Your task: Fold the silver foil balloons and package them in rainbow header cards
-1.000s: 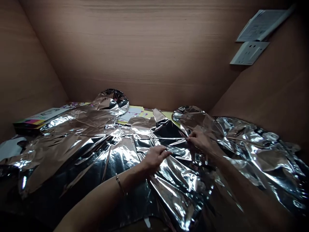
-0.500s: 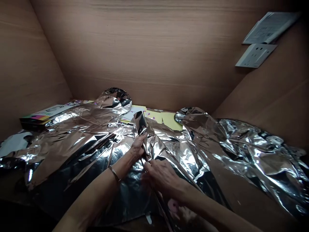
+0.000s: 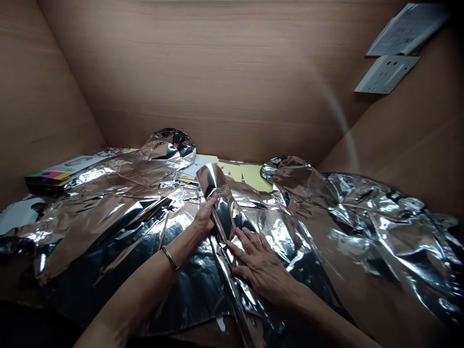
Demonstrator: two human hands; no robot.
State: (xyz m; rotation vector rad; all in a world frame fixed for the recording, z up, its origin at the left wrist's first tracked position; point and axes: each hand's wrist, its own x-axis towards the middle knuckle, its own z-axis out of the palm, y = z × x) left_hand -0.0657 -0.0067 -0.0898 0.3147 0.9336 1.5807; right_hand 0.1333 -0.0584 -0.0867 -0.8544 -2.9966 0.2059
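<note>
Left hand [image 3: 205,216] grips the folded shiny foil [image 3: 225,213]; right hand [image 3: 258,265] lies spread upon it.

Grips: two, left hand [image 3: 205,216] and right hand [image 3: 259,268]. Bracelets [image 3: 169,258]: one. Foil [image 3: 123,227]: overlapping, piece count unclear; rounded lobes [image 3: 172,145] along bench [image 3: 208,332] back edge, two clear. Flat box [image 3: 67,169], back left corner: one. Yellow sheets [image 3: 256,178], back edge: at least two. White tab [image 3: 221,323], front edge: one. Wall plate [image 3: 387,75]: one. Paper stack [image 3: 405,31] above it: one.
</note>
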